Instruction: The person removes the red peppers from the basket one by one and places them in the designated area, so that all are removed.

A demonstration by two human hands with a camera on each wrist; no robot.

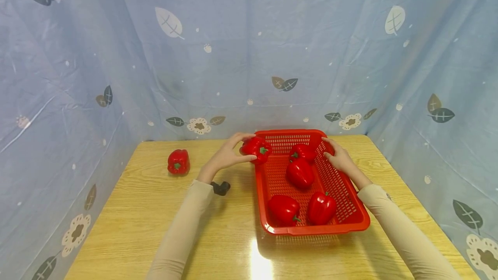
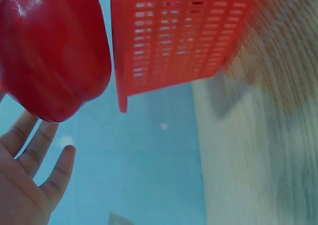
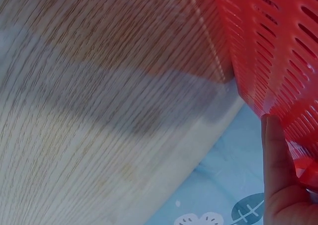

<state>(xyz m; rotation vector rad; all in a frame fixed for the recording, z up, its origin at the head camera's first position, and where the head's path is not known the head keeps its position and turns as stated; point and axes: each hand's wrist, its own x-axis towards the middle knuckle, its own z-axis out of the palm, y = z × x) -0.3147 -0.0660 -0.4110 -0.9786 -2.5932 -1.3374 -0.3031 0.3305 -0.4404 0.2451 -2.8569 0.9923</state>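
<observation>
My left hand (image 1: 227, 154) holds a red bell pepper (image 1: 256, 149) between thumb and fingers, over the left rim of a red plastic basket (image 1: 311, 230). In the left wrist view the bell pepper (image 2: 54, 51) looms large beside the slotted basket wall (image 2: 174, 36). Gripping the right rim near the back corner is my right hand (image 1: 342, 159), its thumb on the inner side. The right wrist view shows one finger (image 3: 279, 160) along the basket wall. Several red peppers lie inside the basket, including one at front left (image 1: 284, 208) and one at front right (image 1: 322, 208).
Another red bell pepper (image 1: 178, 162) sits on the wooden table (image 1: 148, 228) at the back left. A small black object (image 1: 221, 188) shows beside my left wrist. Blue patterned curtain (image 1: 233, 55) encloses the table's back and sides.
</observation>
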